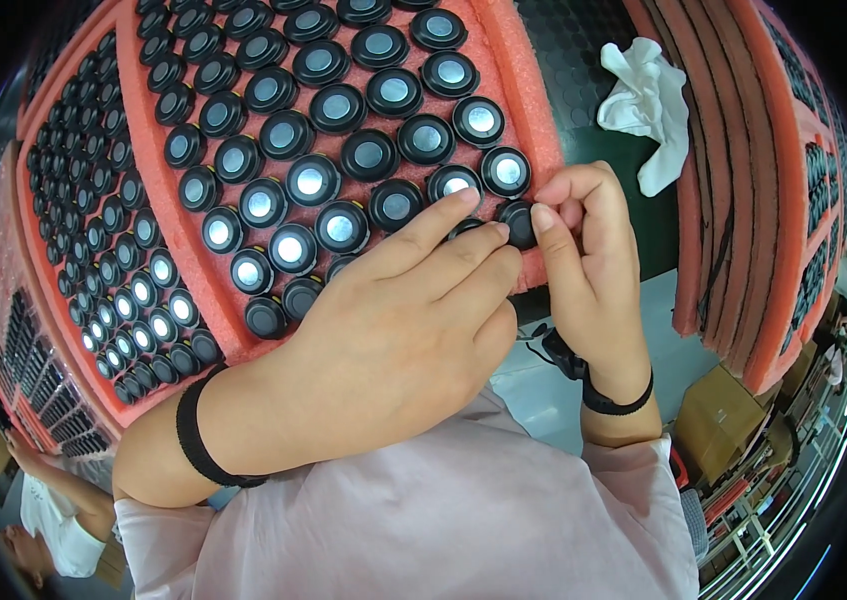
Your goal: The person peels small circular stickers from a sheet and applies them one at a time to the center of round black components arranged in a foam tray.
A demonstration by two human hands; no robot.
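A pale pink shirt (423, 500) fills the near foreground. At left, a co-worker in white (58, 520) appears beyond rows of more black parts (163, 268). At center, the left hand (408, 315), outstretched palm down, blocks some near rows of silver-centered black discs (341, 226) in a pink foam tray (531, 100). At the tray's near right corner, the right hand (593, 265), thumb and forefinger bent close together, meets a dark round part (517, 226); whether it grips is unclear. Farther right: a white cloth (651, 110), stacked foam layers (728, 180) and, nearer, a cardboard box (715, 412).
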